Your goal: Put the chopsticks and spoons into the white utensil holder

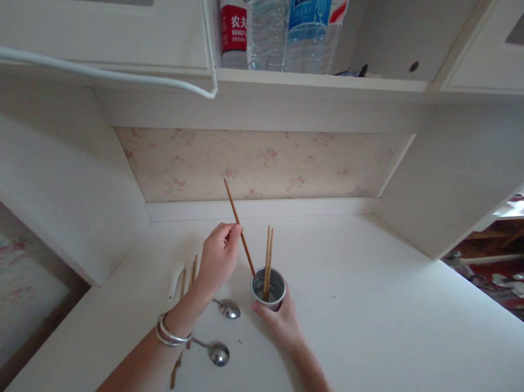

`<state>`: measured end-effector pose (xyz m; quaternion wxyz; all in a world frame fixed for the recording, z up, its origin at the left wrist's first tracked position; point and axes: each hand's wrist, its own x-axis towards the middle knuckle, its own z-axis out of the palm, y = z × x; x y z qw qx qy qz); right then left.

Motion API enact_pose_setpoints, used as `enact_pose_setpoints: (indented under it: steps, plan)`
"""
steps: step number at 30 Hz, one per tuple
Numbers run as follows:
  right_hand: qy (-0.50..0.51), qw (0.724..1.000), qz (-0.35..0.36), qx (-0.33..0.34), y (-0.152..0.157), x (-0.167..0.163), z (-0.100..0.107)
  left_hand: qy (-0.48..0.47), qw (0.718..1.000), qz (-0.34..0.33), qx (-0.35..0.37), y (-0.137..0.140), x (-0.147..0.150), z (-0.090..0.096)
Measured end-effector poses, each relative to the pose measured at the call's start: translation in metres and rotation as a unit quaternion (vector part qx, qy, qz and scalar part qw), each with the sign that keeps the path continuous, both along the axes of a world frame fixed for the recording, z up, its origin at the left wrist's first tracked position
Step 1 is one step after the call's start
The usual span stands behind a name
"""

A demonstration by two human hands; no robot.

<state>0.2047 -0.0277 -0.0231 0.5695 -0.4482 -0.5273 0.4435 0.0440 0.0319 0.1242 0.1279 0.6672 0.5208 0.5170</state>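
Pinched in my left hand (219, 252) is a wooden chopstick (232, 203). It slants down to the right, its lower tip at the rim of a metal utensil cup (278, 281). Two more chopsticks (268, 255) stand upright inside that cup. My right hand (284, 321) wraps round the cup's lower right side, the thumb in front. Left of the cup lie two metal spoons (229, 309), (219, 353), their handles partly behind my left forearm. A white spoon (176, 280) and several loose chopsticks (174, 374) lie there too, partly hidden by the forearm.
A white tabletop (370, 321) extends around my hands, with side panels left and right and floral wallpaper (264, 160) behind. Overhead, a shelf holds several plastic bottles (307, 33). A white cable (118, 76) hangs at upper left.
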Motion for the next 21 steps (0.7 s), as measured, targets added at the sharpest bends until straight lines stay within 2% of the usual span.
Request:
enact_pose_setpoints:
  steps: [2, 6, 12, 21]
  plan:
    - [-0.002, 1.000, 0.000, 0.003, 0.000, 0.000, 0.000, 0.014, 1.000, -0.021, -0.008, -0.001, 0.010, -0.006]
    - [-0.017, 1.000, -0.010, 0.007, -0.001, 0.000, 0.003, 0.039, 0.997, -0.062, -0.025, -0.001, 0.023, -0.029]
    - [0.002, 1.000, -0.006, 0.026, -0.001, -0.002, 0.006, 0.068, 0.989, -0.108, -0.079, -0.007, 0.030, -0.058]
    - [0.009, 1.000, -0.008, 0.020, 0.000, -0.002, 0.004, 0.105, 0.984, -0.104, -0.099, -0.013, 0.030, -0.070]
